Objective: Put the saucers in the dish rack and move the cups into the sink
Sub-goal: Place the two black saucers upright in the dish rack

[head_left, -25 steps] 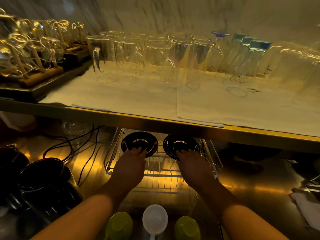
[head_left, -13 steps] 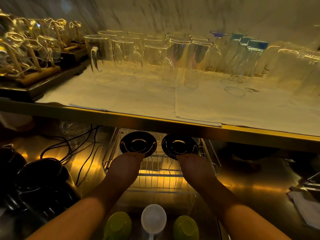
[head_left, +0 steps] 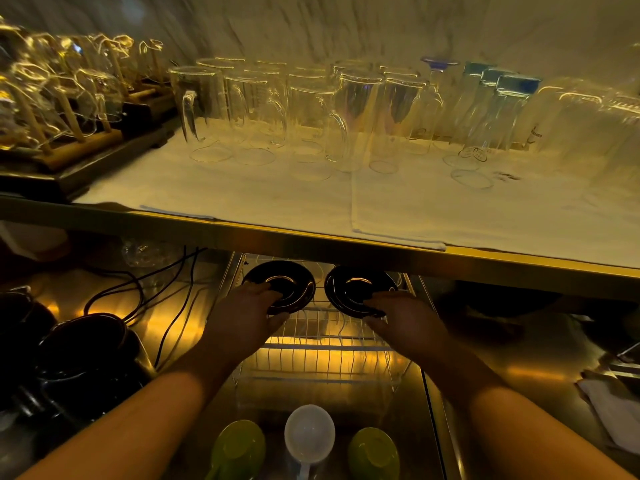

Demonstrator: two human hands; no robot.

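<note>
Two black saucers lean upright at the back of the wire dish rack, just under the shelf edge. My left hand has its fingers over the left saucer and its thumb under the rim. My right hand pinches the lower rim of the right saucer the same way. Two green cups sit low in the sink at the bottom of the view, between my forearms.
A white plastic scoop lies between the cups. Above the rack, a metal shelf edge carries a white cloth and several glass mugs. Black cables and dark jugs lie to the left, and folded paper to the right.
Half a second ago both hands had drawn back just below the saucers. Now they have reached forward again and closed on the two rims.
</note>
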